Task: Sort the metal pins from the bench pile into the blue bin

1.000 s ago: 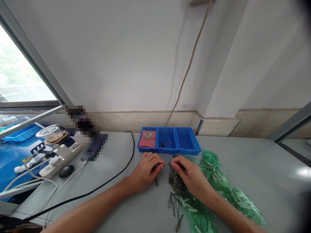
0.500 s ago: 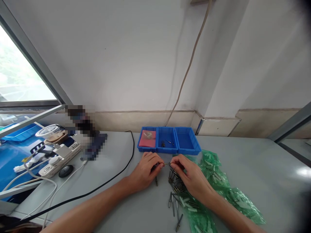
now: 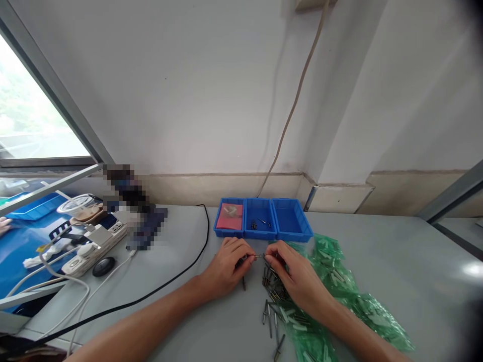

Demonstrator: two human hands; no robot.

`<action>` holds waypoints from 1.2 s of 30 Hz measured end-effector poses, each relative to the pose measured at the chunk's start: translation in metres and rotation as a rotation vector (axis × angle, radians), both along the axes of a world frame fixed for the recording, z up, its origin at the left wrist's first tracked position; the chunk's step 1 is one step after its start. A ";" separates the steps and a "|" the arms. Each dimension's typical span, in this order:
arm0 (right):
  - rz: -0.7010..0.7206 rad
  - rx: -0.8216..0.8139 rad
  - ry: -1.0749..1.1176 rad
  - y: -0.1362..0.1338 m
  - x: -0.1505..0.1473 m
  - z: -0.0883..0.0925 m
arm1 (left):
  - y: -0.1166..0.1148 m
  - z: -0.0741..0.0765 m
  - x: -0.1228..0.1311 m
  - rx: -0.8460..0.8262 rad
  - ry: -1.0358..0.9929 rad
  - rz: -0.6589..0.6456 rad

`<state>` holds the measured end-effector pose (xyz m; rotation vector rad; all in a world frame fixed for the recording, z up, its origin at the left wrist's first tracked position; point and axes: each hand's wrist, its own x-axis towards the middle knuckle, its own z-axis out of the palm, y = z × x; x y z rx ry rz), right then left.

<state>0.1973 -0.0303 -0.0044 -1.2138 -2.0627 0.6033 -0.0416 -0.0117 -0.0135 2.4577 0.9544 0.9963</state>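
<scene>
Head view: left hand (image 3: 230, 266), lower centre of the frame, is pinching a small metal pin (image 3: 258, 256) between thumb and forefinger, the pin's tip poking out toward the right. Right hand (image 3: 296, 274), just right of it, is bringing thumb and forefinger close together at a small dark bit near that tip; too small to tell if it's being held or if the two are touching. The pin is sitting in the gap between the hands, just below the blue tray (image 3: 291, 237).

A heap of metal pins (image 3: 272, 290) is lying under and beside the right hand, lower centre. More loose pins (image 3: 269, 322) are lying below the heap, and a single pin (image 3: 243, 283) is lying just under the left hand. Green plastic bags (image 3: 377, 317) are spreading from the heap toward the lower right, some showing white pieces inside.

Tray is standing at centre, three compartments: left one is holding a pink sheet (image 3: 229, 222) with a small clear packet (image 3: 230, 209) on top, middle one is holding a few small metal parts (image 3: 254, 225).

Black cable (image 3: 124, 304) is running across the grey table (image 3: 211, 332), lower left. Black mouse-shaped thing (image 3: 103, 267) is lying beside a power strip (image 3: 92, 251), left. Another person's hand (image 3: 3, 225) is showing at the left edge, partly cut off.
</scene>
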 end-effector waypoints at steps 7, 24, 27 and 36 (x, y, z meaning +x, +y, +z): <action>-0.008 -0.010 -0.007 0.000 0.001 -0.002 | 0.001 -0.001 0.001 0.009 -0.011 0.006; -0.008 -0.059 0.002 0.004 0.001 -0.002 | 0.003 -0.002 0.001 0.033 0.006 0.032; -0.002 -0.058 -0.003 0.002 0.002 -0.002 | 0.003 -0.002 0.001 0.044 0.004 0.033; 0.001 -0.045 -0.004 0.003 0.001 -0.002 | 0.003 -0.003 0.001 0.041 0.009 0.042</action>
